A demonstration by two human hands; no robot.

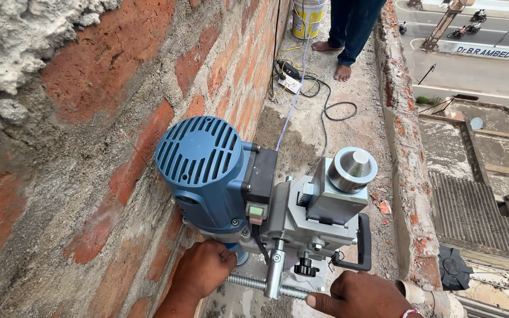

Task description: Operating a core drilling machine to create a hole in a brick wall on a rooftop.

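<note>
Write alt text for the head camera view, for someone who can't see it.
Seen from above, two hands, left hand and right hand, grip a threaded crank bar on a blue and grey drill rig standing beside a red brick wall. Farther along the narrow rooftop ledge, cables trail toward another person's bare feet and a bucket.

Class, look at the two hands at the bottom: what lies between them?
In the head view, a threaded feed bar in a grey clamp spans between left hand and right hand.
</note>
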